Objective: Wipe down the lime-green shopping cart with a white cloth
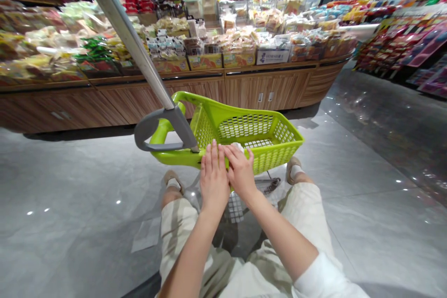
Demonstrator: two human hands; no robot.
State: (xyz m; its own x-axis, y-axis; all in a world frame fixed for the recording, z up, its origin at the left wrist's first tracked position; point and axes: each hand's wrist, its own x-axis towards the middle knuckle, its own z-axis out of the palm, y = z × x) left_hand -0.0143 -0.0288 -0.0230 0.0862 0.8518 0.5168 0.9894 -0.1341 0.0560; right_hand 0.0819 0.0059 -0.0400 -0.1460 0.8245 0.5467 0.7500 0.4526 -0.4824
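Observation:
A lime-green plastic shopping basket [275, 142] on wheels stands on the floor in front of me, its long grey pull handle [132, 42] rising up to the left. Both my hands rest side by side on the basket's near rim. My left hand [213, 177] lies flat with fingers stretched forward. My right hand [240, 170] also lies with fingers extended, touching a small white thing at the rim that I cannot make out. My knees and shoes flank the basket.
A long curved wooden display counter [244, 91] piled with packaged baked goods runs across behind the basket. Shelves of colourful packets [412, 51] line the right side. Glossy grey floor [70, 195] spreads left and right.

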